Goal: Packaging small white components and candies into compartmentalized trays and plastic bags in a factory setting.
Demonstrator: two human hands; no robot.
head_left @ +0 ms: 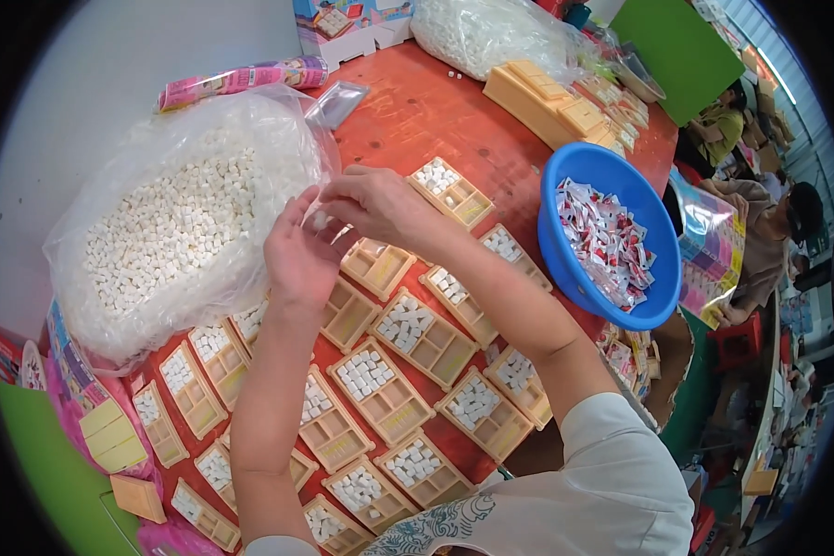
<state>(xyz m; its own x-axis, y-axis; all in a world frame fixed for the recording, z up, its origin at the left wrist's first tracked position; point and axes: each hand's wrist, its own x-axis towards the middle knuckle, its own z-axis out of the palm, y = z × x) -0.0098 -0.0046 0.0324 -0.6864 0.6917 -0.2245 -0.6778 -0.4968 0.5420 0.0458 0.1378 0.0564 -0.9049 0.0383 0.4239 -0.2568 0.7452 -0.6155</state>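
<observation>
My two hands meet above the trays, beside the right edge of a clear plastic bag (287, 120) full of small white cubes (171, 232). My left hand (298, 255) is cupped with its fingers curled, and a whitish piece, likely one of the cubes, shows at its fingertips. My right hand (380, 202) reaches over to it, fingers bent and pinched close to the left fingers; what they hold is hidden. Below and around my arms lie several divided cream trays (394, 385), many with white cubes in one compartment. One tray (377, 267) under my hands shows bare compartments.
A blue basin (551, 232) of small printed packets (607, 246) stands at the right. Stacked cream trays (547, 102) and another plastic bag (491, 37) lie at the back of the red table (408, 111). A pink printed roll (241, 82) lies behind the cube bag. Another person (760, 222) sits far right.
</observation>
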